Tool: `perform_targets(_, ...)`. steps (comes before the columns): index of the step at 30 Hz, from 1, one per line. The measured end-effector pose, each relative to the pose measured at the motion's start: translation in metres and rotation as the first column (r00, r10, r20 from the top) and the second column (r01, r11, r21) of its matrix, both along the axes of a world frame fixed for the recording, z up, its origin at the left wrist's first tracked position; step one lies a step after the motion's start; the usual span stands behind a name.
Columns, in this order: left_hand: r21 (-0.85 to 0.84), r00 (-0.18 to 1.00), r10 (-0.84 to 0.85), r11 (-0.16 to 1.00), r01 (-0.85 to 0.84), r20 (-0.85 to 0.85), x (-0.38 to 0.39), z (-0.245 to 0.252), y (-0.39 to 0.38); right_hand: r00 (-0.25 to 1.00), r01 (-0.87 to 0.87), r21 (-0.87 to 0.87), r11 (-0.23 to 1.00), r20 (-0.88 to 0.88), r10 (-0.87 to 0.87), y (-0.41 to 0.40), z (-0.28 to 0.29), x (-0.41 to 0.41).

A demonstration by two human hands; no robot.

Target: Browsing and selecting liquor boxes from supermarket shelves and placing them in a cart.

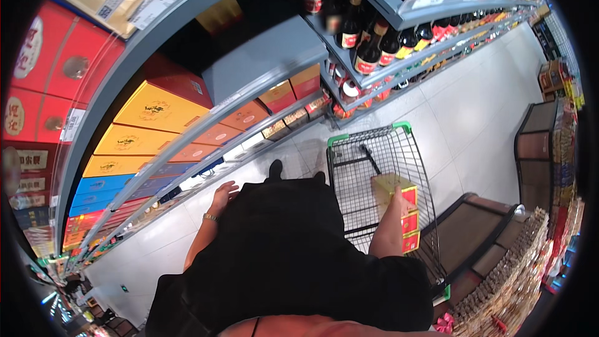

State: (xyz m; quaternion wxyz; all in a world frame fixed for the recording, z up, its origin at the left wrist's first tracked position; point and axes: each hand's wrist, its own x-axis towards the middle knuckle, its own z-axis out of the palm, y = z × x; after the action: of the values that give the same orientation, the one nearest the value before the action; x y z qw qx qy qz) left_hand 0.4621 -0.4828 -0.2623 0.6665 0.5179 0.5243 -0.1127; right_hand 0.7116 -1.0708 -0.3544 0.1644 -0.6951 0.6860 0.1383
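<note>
My right hand (400,202) is on a yellow and red carton (388,183) inside a wire shopping cart (356,168) with green corners. Its fingers are partly hidden but look wrapped around the carton's near edge. More cartons of the same kind (411,223) sit in a row with it, partly behind my forearm. My left hand (226,195) hangs by my side with its fingers apart and nothing in it. A watch (210,217) is on that wrist. The lower shelf with orange gift boxes (220,134) is nearest to this hand.
Grey store shelves (266,56) curve along the left, stacked with yellow gift boxes (161,107) and red boxes (51,51). Dark glass bottles (369,51) stand at the shelf corner. A brown display stand (472,229) with packaged goods borders the cart's right side. Pale floor tiles (482,98) stretch ahead.
</note>
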Motion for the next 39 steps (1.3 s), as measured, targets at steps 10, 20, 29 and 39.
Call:
perform_targets(10, -0.042, 0.992, 0.05, 0.998, -0.045, 0.12, 0.003, 0.009, -0.003, 0.917, -0.379, -0.111, 0.919, 0.089, 0.389, 0.05, 0.054, -0.016)
perform_targets(20, -0.216, 0.94, -0.14, 0.953, 0.213, 0.313, 0.083, 0.056, -0.014, 0.078, -0.892, -0.4, 0.211, 0.324, 0.943, 0.097, 0.221, -0.036)
perform_targets(29, -0.417, 0.585, -0.333, 0.457, 0.786, 0.739, 0.191, 0.139, -0.09, -0.806, -0.483, -0.786, -0.385, 0.227, 0.546, 0.178, 0.409, -0.011)
perform_targets(39, -0.485, 0.414, 0.27, 0.633, 0.604, 0.869, 0.213, 0.214, -0.054, -0.997, 0.049, -0.872, -0.488, -0.071, 0.026, 0.303, 0.438, 0.078)
